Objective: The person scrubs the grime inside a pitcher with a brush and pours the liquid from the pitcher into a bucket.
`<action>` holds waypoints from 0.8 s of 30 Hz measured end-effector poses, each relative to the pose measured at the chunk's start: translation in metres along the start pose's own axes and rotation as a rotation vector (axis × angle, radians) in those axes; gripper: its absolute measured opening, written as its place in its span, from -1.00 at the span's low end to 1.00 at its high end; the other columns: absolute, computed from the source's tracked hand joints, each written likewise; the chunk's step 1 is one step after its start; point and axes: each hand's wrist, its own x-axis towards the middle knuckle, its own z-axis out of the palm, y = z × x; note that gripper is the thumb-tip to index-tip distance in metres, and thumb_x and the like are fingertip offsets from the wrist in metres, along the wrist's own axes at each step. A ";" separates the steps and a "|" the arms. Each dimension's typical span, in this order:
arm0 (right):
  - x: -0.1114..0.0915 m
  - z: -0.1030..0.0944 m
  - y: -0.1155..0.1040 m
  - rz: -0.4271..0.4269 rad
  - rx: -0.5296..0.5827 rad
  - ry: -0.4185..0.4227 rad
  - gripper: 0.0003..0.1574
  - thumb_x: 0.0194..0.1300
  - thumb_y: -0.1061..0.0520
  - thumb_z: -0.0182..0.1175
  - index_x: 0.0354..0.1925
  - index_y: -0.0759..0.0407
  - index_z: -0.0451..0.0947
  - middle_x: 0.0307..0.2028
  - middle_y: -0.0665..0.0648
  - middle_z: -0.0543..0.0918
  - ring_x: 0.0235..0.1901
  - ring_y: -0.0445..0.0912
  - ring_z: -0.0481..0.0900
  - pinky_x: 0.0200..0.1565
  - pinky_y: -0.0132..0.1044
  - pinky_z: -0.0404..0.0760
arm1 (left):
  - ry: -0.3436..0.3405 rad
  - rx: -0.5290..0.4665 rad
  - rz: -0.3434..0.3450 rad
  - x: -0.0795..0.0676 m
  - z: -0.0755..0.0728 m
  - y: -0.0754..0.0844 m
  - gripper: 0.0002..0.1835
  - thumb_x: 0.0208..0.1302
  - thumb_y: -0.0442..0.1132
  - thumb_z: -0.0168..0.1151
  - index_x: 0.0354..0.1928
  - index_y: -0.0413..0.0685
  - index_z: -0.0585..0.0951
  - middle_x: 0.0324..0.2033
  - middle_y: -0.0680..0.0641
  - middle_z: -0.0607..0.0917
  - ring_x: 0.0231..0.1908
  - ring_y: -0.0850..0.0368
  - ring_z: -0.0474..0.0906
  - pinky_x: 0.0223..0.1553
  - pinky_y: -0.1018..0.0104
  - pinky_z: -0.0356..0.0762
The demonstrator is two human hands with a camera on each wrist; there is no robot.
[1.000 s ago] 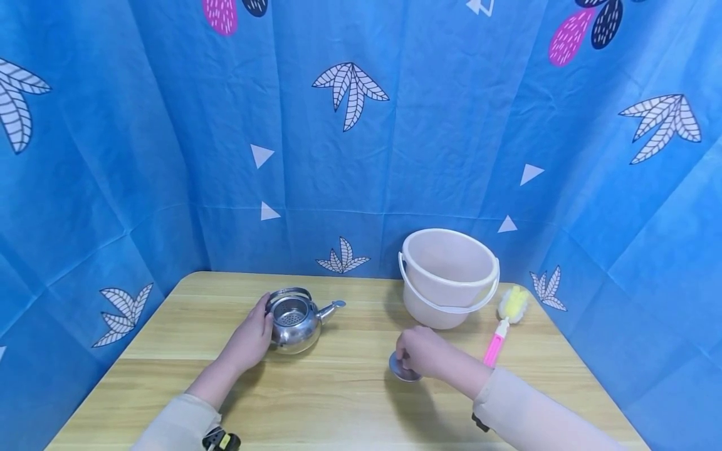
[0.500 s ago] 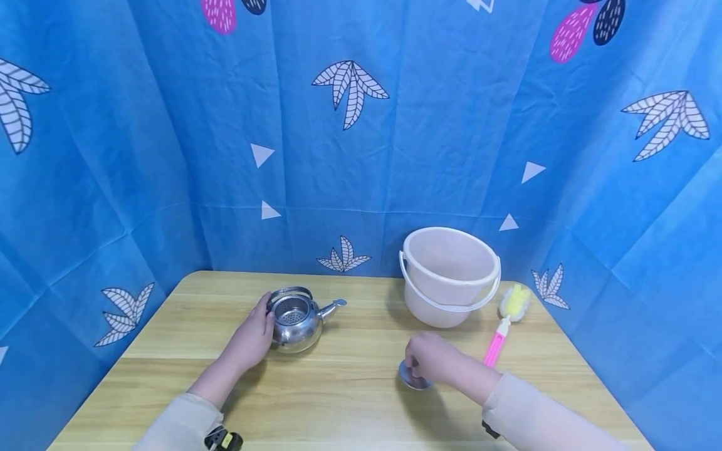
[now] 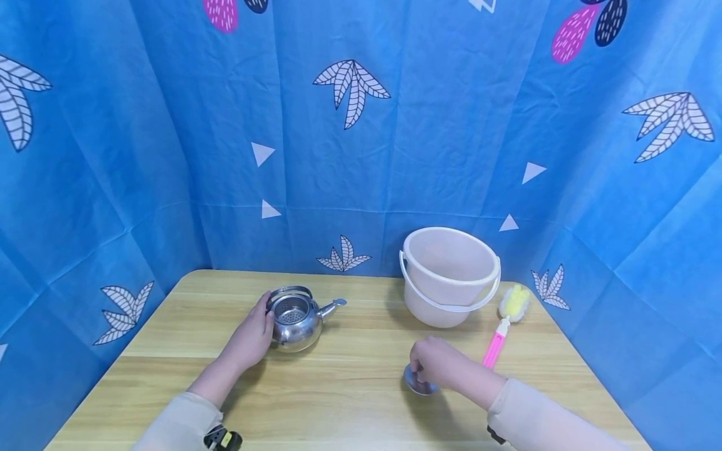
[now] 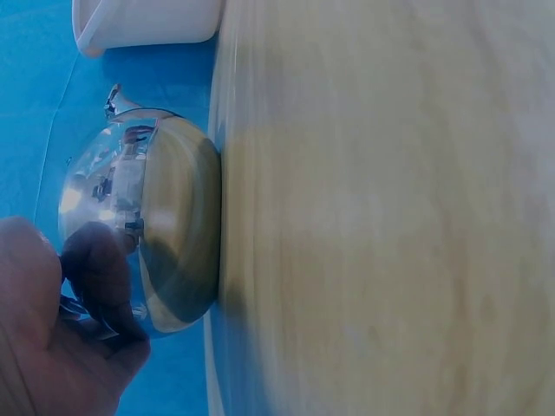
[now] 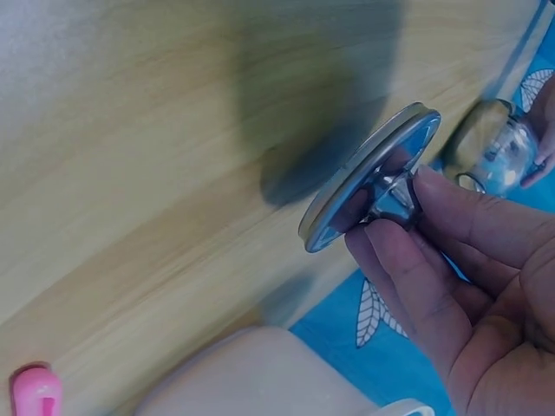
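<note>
A shiny steel teapot [image 3: 296,329] stands upright on the left half of the table, lidless, with a perforated strainer inside and its spout pointing right. My left hand [image 3: 252,332] holds it at the side away from the spout; in the left wrist view, thumb and fingers curl there against the body, partly hiding the handle area. My right hand [image 3: 440,363] pinches the knob of a round steel lid [image 3: 420,383] between thumb and fingers. Seen from the right wrist, the lid [image 5: 373,182] hangs tilted, a little off the wood, its shadow falling beside it.
Behind my right hand stands a white bucket [image 3: 445,300] with its handle hanging down in front. A sponge brush [image 3: 513,305] with a pink handle lies to its right. Blue patterned cloth [image 3: 338,175] encloses the back and sides of the wooden table [image 3: 327,401].
My right hand has moved a short way right and toward the table's near edge, carrying the lid. My left hand and the teapot have stayed in place.
</note>
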 end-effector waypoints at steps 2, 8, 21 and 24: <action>-0.001 0.001 0.001 0.001 -0.007 -0.006 -0.77 -0.13 0.41 0.48 -0.49 0.16 0.70 -0.45 -0.02 0.66 -0.35 -0.06 0.59 -0.23 -0.20 0.68 | -0.003 0.000 -0.002 0.000 0.000 0.000 -0.39 0.63 -0.20 -0.29 0.52 -0.43 -0.07 0.43 -0.52 0.12 0.38 -0.46 0.14 0.38 -0.28 0.13; -0.004 0.001 0.000 0.005 -0.021 -0.011 -0.75 -0.17 0.43 0.49 -0.48 0.19 0.68 -0.44 0.02 0.66 -0.34 -0.02 0.62 -0.23 -0.21 0.70 | -0.007 0.003 -0.005 0.000 0.000 0.001 -0.39 0.63 -0.19 -0.30 0.52 -0.43 -0.07 0.44 -0.52 0.12 0.39 -0.46 0.13 0.39 -0.28 0.11; -0.008 0.007 0.001 0.023 -0.029 -0.014 -0.70 -0.20 0.46 0.46 -0.50 0.17 0.64 -0.50 -0.04 0.58 -0.36 -0.05 0.56 -0.24 -0.25 0.67 | -0.003 -0.003 0.006 -0.001 0.000 0.000 -0.39 0.62 -0.20 -0.29 0.52 -0.44 -0.07 0.43 -0.53 0.12 0.38 -0.47 0.14 0.38 -0.29 0.12; -0.009 0.008 0.001 0.027 -0.030 -0.020 -0.70 -0.20 0.45 0.47 -0.50 0.16 0.63 -0.50 -0.05 0.57 -0.35 -0.06 0.54 -0.23 -0.23 0.66 | -0.001 -0.001 0.004 0.000 0.000 0.000 -0.39 0.62 -0.20 -0.29 0.52 -0.44 -0.06 0.43 -0.53 0.12 0.38 -0.47 0.15 0.38 -0.29 0.13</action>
